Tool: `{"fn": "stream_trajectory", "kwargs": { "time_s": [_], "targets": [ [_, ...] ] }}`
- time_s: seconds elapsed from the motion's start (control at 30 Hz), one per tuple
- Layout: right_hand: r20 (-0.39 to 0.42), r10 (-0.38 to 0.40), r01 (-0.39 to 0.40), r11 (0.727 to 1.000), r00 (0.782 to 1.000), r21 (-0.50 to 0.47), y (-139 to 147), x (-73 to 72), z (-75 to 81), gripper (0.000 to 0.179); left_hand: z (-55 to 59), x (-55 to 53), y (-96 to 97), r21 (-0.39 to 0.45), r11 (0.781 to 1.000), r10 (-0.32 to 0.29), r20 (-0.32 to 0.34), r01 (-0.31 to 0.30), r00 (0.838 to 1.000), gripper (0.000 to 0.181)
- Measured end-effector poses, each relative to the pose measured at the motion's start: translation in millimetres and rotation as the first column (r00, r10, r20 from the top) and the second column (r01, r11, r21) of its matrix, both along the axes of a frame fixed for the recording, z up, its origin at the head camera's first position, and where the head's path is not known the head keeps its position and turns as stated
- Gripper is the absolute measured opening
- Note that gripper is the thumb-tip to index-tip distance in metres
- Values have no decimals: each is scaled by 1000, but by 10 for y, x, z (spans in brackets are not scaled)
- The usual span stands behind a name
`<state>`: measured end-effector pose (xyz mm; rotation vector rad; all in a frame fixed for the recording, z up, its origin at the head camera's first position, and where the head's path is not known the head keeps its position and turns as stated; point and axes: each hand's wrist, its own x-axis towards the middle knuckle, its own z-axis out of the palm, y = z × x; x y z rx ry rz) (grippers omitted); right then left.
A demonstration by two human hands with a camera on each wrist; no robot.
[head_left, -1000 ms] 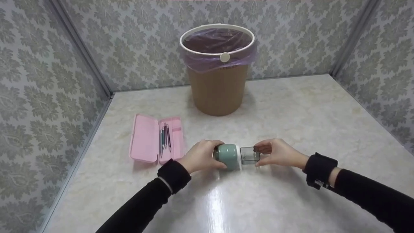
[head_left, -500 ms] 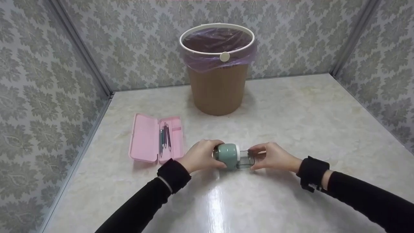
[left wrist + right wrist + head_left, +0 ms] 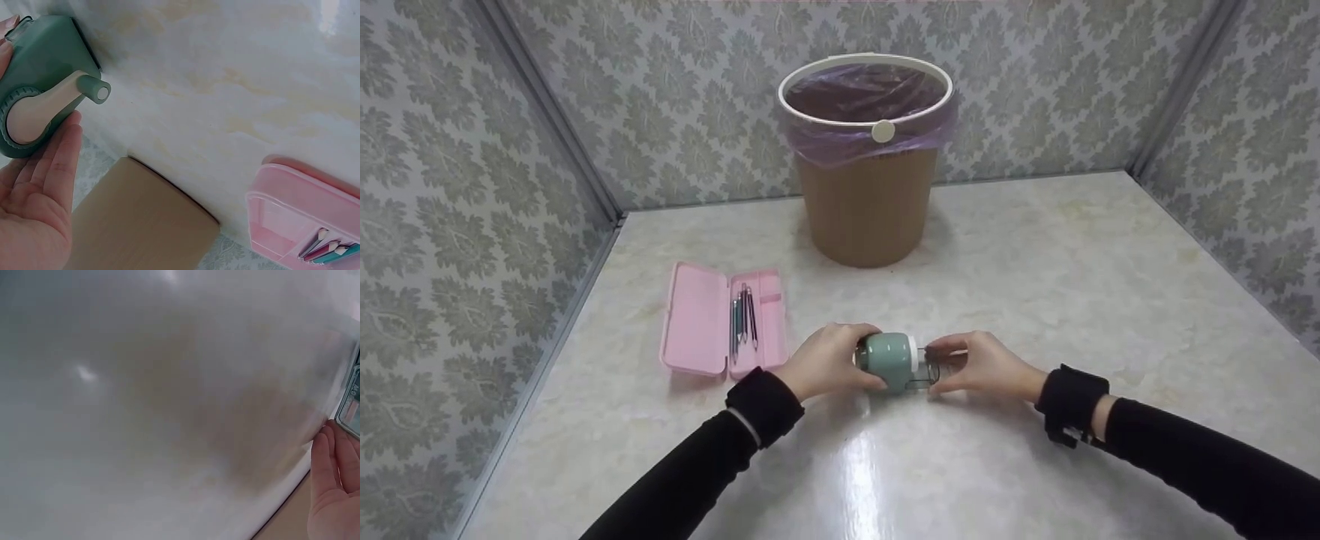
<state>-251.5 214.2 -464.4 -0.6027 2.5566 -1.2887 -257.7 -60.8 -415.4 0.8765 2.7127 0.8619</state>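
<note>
A green hand-crank pencil sharpener lies on the table, its white-rimmed end facing right. My left hand grips it from the left, thumb on the near side and fingers on the far side. The left wrist view shows its beige crank with a green knob, close to my left fingers. My right hand pinches the outer end of a clear shavings drawer, which sits partly inside the sharpener. At the right edge of the right wrist view, only a corner of the drawer shows above my fingertips.
Left of the hands lies an open pink pencil case holding several pencils. Behind stands a brown bin with a purple liner and white rim. Patterned panels border the table at the back and sides.
My right hand has moved left, sliding the clear drawer from beside the sharpener's rim to partly inside it. My left hand and the sharpener have stayed in place.
</note>
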Motion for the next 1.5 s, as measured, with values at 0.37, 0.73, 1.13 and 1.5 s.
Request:
{"fn": "stream_trajectory", "kwargs": {
  "time_s": [0.37,0.73,1.13,1.5],
  "targets": [
    [-3,29,-29,999,1000,-28,-76,-11,-23,65,-20,-7,-6,-10,1000,-17,-35,17,999,64],
    [22,17,-17,1000,1000,-9,-188,-20,-9,62,-12,-10,4,-8,1000,-24,-34,24,999,64],
    [-15,32,-32,999,999,-13,-269,-40,-17,54,-25,-17,4,9,999,-33,-48,34,998,64],
    [-34,37,-38,999,999,-20,-297,-39,-24,54,-19,-18,2,17,1000,-22,-36,23,999,62]
  ]
}}
